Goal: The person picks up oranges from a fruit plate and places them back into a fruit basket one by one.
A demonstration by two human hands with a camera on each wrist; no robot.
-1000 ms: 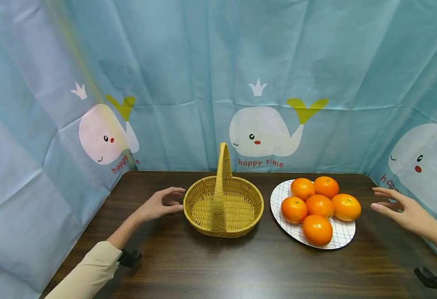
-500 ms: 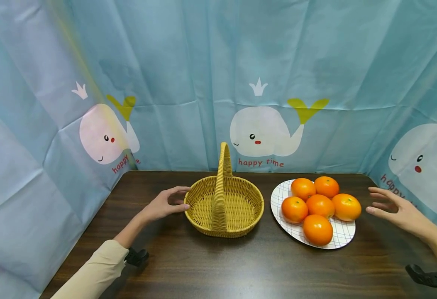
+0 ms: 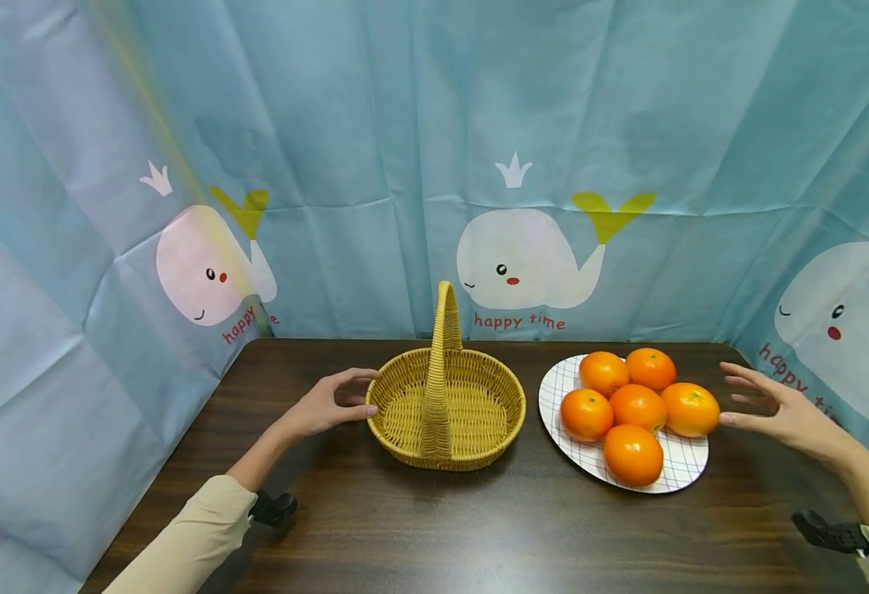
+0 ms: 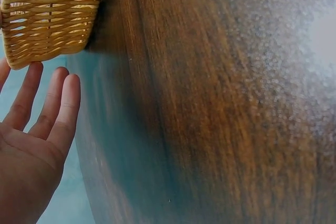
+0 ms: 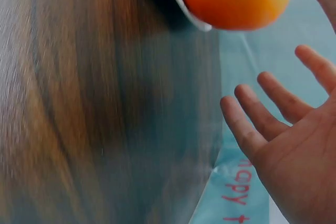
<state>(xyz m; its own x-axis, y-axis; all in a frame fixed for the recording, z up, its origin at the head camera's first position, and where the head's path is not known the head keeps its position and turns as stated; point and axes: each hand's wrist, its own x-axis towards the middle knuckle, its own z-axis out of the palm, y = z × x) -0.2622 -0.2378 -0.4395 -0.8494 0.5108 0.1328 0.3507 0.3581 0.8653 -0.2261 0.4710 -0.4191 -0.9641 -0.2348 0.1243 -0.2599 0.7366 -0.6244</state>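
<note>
A yellow wicker basket [image 3: 479,412] with a tall arched handle stands at the middle of the table, nothing inside it. At its left rim is my left hand [image 3: 323,406], thumb tip and index tip right at the edge; in the left wrist view its fingers [image 4: 55,103] are spread and nearly straight beside the woven wall. To the right lies a white checked plate [image 3: 682,474] bearing several oranges [image 3: 633,455]. My right hand [image 3: 794,417] hovers beside the plate, fingers spread, its thumb tip close to the rightmost orange [image 3: 690,410]. Between its fingers there is nothing.
The dark wooden table [image 3: 434,536] reaches back to a light blue curtain [image 3: 345,206] printed with whales, which also hangs along both sides. Dark straps with a black device [image 3: 274,510] sit on both wrists.
My right hand has moved left, nearer the rightmost orange. My left hand has shifted slightly right, up to the basket's rim. Basket, plate and oranges have stayed put.
</note>
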